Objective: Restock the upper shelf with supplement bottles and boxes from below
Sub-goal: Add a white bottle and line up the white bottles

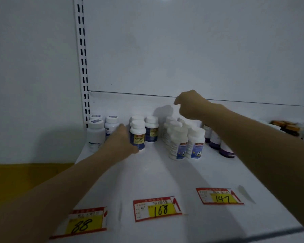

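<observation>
Bottle [137, 135] in left grip [121, 138] (upright)

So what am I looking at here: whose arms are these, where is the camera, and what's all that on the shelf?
There is no machine here. These are a person's two bare arms, filmed by one wide-angle camera worn on the head, looking forward and down. The white shelf carries groups of white-capped supplement bottles: plain white bottles at far left, a white cluster in the middle and purple-labelled bottles further right. The left hand grips the front blue-and-yellow bottle, which stands on the shelf. The right hand hovers above the white cluster. Its fingers face away, so I cannot tell whether it holds anything. Price tags lie along the front edge.
</observation>
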Demonstrator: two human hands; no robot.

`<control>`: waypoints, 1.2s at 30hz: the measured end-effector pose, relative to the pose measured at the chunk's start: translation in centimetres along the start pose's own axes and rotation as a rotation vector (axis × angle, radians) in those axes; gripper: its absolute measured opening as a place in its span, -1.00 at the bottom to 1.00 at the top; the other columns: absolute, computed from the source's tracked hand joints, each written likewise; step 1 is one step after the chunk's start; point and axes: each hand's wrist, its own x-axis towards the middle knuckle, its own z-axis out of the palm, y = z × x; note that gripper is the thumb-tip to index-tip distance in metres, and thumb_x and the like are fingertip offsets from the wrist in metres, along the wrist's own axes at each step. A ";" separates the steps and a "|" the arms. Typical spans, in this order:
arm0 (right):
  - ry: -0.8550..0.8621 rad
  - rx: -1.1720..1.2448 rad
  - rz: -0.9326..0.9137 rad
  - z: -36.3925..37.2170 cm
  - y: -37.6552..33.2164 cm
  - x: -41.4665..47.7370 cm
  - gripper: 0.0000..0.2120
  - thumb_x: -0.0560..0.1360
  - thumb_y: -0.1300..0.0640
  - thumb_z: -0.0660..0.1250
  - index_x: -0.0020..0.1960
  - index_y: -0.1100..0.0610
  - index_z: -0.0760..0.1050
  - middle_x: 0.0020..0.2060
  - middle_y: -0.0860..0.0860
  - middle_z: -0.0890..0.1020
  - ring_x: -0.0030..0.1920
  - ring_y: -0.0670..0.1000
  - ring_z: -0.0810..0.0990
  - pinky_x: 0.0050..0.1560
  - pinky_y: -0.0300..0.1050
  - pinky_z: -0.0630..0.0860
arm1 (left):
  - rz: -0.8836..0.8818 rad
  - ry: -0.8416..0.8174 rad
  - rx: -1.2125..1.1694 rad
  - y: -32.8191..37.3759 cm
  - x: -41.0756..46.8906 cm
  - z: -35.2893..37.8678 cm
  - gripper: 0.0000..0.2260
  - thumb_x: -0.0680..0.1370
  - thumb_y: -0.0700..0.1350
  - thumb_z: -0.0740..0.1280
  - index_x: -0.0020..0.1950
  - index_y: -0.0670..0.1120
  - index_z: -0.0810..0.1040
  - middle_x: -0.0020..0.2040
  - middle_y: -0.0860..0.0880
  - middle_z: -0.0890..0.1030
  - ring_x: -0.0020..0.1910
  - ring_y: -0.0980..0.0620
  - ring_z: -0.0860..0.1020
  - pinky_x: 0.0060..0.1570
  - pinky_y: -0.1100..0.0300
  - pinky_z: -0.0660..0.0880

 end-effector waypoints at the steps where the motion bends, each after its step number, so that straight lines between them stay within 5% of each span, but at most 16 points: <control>1: -0.013 -0.017 0.000 -0.2 1.3 -0.5 -0.64 0.54 0.36 0.08 0.27 0.31 0.48 0.25 0.20 0.53 0.26 0.18 0.49 0.29 -0.03 0.42 | 0.050 0.070 -0.001 0.8 -0.5 0.1 -0.59 0.39 -0.17 0.47 0.00 -0.10 0.24 -0.23 0.05 0.35 -0.29 0.11 0.34 -0.38 0.31 0.23; 4: -0.118 -0.019 0.019 0.1 4.8 -1.9 -0.62 0.55 0.31 0.08 0.31 0.30 0.44 0.29 0.18 0.50 0.29 0.16 0.46 0.31 -0.07 0.39 | 0.194 0.095 -0.032 3.7 -1.6 0.9 -0.56 0.33 -0.21 0.50 0.01 -0.08 0.29 -0.13 0.01 0.44 -0.15 0.00 0.49 -0.25 0.25 0.37; 8: -0.340 0.089 0.016 2.2 8.9 -3.0 -0.61 0.48 0.20 0.25 0.29 0.24 0.45 0.24 0.12 0.55 0.24 0.14 0.53 0.23 -0.03 0.47 | 0.011 -0.189 0.022 7.4 -2.8 4.2 -0.34 0.33 -0.07 0.54 0.34 -0.05 0.32 0.21 0.11 0.44 0.13 0.04 0.44 0.03 0.22 0.34; 11: -0.406 0.122 -0.044 4.0 10.9 -3.8 -0.43 0.39 -0.06 0.38 0.33 0.12 0.39 0.13 -0.01 0.64 0.18 0.05 0.57 0.16 -0.08 0.48 | -0.078 -0.203 -0.031 9.2 -3.0 7.0 -0.22 0.34 -0.08 0.54 0.46 -0.05 0.23 0.39 0.00 0.41 0.30 -0.02 0.41 0.09 0.25 0.32; 15: -0.521 0.418 -0.093 5.9 11.4 -4.6 -0.38 0.45 0.06 0.42 0.42 0.19 0.29 0.30 0.12 0.52 0.16 0.06 0.61 0.25 -0.06 0.51 | -0.065 -0.193 -0.131 10.6 -2.9 9.2 -0.39 0.38 -0.24 0.50 0.37 -0.04 0.36 0.29 -0.02 0.52 0.25 -0.01 0.49 0.21 0.18 0.41; 19: -0.478 0.456 -0.230 6.8 11.0 -5.1 -0.56 0.49 0.12 0.37 0.35 0.15 0.41 0.25 0.11 0.55 0.17 0.07 0.59 0.22 -0.13 0.51 | -0.053 -0.133 -0.028 10.5 -2.5 10.1 -0.57 0.46 -0.19 0.41 0.31 -0.06 0.41 0.21 0.03 0.53 0.08 0.11 0.47 0.04 0.27 0.35; 26: -0.425 0.462 -0.209 8.2 11.1 -4.3 -0.61 0.51 0.14 0.33 0.31 0.21 0.45 0.18 0.15 0.61 0.15 0.09 0.61 0.27 0.00 0.49 | -0.097 -0.164 -0.031 9.7 -1.7 10.4 -0.52 0.47 -0.18 0.40 0.36 -0.06 0.37 0.32 -0.04 0.50 0.26 0.00 0.47 0.13 0.26 0.31; 36: -0.388 0.578 -0.127 8.8 10.9 -4.3 -0.59 0.48 0.14 0.39 0.29 0.19 0.46 0.17 0.14 0.61 0.12 0.09 0.63 0.22 0.00 0.54 | -0.094 -0.199 -0.017 9.1 -1.2 10.2 -0.52 0.47 -0.16 0.41 0.36 -0.07 0.38 0.33 -0.02 0.50 0.27 0.00 0.47 0.24 0.18 0.35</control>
